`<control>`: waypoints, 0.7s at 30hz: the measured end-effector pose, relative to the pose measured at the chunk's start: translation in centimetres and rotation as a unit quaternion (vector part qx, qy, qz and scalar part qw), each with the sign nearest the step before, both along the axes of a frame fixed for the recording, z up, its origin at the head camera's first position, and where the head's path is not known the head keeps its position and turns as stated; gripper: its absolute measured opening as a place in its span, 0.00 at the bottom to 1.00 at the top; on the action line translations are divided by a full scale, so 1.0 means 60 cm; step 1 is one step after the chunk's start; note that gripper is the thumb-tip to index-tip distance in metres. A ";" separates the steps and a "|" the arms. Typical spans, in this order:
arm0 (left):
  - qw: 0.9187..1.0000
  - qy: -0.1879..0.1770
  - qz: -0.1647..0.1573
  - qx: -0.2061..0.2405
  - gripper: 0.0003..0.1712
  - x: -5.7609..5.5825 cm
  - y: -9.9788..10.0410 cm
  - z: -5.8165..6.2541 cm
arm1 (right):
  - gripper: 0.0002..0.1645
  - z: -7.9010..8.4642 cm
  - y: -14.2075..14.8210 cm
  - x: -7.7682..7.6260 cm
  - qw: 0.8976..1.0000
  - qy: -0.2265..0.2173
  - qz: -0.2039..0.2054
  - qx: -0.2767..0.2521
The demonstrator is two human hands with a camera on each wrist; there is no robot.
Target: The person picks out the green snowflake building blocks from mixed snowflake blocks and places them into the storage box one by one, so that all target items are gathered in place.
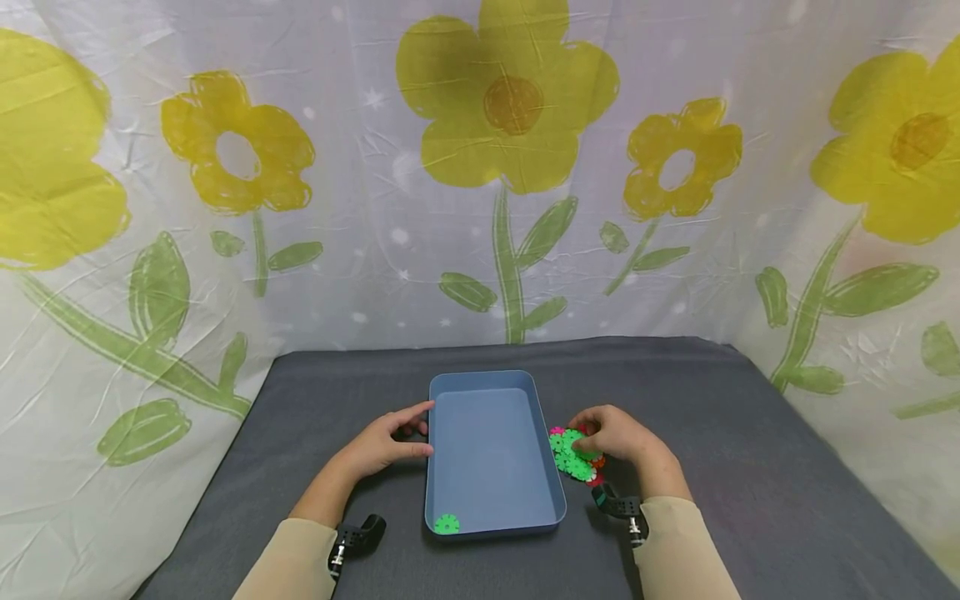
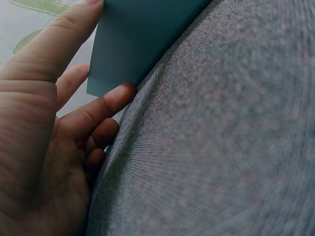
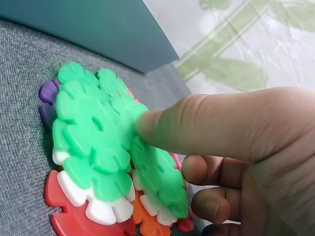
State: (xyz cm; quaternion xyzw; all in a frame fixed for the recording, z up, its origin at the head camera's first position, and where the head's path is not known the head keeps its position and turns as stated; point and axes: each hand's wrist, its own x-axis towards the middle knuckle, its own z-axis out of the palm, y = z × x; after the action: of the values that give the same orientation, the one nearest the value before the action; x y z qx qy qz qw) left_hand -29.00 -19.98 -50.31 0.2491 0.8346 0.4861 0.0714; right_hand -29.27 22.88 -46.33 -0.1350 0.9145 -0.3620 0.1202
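A blue rectangular tray (image 1: pixel 491 450) lies in the middle of the table. My left hand (image 1: pixel 382 442) is at its left side, the thumb and forefinger touching the tray wall (image 2: pixel 133 44), the other fingers loosely bent. One green notched plastic disc (image 1: pixel 447 524) lies in the tray's near left corner. Right of the tray, my right hand (image 1: pixel 618 435) is over a pile of flower-shaped interlocking discs (image 1: pixel 570 460). Its thumb and fingers pinch a green disc (image 3: pixel 160 172) at the pile's edge; the forefinger is mostly hidden. White, red, orange and purple discs show beneath the green ones.
Dark grey cloth (image 1: pixel 352 379) covers the table. Behind and at both sides hangs a white curtain (image 1: pixel 360 208) printed with yellow flowers. Black wrist camera mounts (image 1: pixel 360 536) are strapped at both wrists, close to the cloth.
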 end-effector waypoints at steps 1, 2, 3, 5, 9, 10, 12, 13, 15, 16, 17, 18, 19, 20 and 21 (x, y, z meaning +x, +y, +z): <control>1.000 -0.001 0.001 -0.001 0.48 0.000 0.000 0.000 | 0.19 0.000 0.000 0.000 1.000 0.004 0.004 0.000; 1.000 -0.001 0.000 -0.002 0.48 0.001 0.001 0.000 | 0.18 0.000 -0.001 0.001 1.000 0.005 0.004 0.000; 1.000 -0.003 0.001 -0.002 0.48 0.001 0.001 0.000 | 0.17 -0.001 -0.002 0.001 1.000 0.007 0.004 0.000; 1.000 -0.001 -0.002 -0.001 0.48 0.002 0.000 0.000 | 0.16 -0.001 -0.003 0.001 1.000 0.014 0.003 0.004; 1.000 0.001 -0.002 0.001 0.47 0.003 0.000 0.000 | 0.16 -0.001 -0.003 0.001 1.000 0.018 -0.002 0.011; 1.000 0.000 -0.001 0.001 0.47 0.003 0.001 0.000 | 0.16 0.000 -0.003 0.001 1.000 0.018 -0.002 0.012; 1.000 -0.001 0.001 0.000 0.47 0.003 0.002 0.000 | 0.18 0.000 -0.002 0.001 1.000 0.014 0.000 0.013; 1.000 0.000 0.002 -0.002 0.47 0.003 0.002 0.000 | 0.18 0.001 -0.003 0.002 1.000 0.011 0.000 0.012; 1.000 -0.001 0.004 -0.005 0.47 0.002 0.002 0.000 | 0.19 0.001 -0.003 0.002 1.000 0.006 0.000 0.011; 1.000 -0.001 0.004 -0.005 0.47 0.002 0.002 0.000 | 0.18 0.001 -0.003 0.002 1.000 0.004 0.001 0.012; 1.000 -0.001 0.005 -0.005 0.47 0.002 0.002 0.000 | 0.17 0.001 -0.003 0.002 1.000 0.002 0.002 0.013; 1.000 -0.002 0.005 -0.005 0.47 0.003 0.002 0.001 | 0.17 0.001 -0.003 0.002 1.000 0.001 0.002 0.013; 1.000 -0.002 0.005 -0.005 0.47 0.003 0.002 0.001 | 0.16 0.001 -0.004 0.002 1.000 0.000 0.002 0.015; 1.000 -0.003 0.005 -0.004 0.47 0.003 0.002 0.002 | 0.15 0.001 -0.004 0.002 1.000 0.002 0.003 0.020; 1.000 -0.004 0.006 -0.003 0.47 0.003 0.001 0.002 | 0.15 0.001 -0.005 0.002 1.000 0.004 0.004 0.025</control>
State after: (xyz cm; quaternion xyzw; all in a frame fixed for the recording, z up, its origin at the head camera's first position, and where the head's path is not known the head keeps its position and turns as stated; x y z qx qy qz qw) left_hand -28.80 -19.89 -50.18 0.2421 0.8371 0.4851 0.0728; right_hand -29.13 22.61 -46.27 -0.1371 0.9231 -0.3383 0.1209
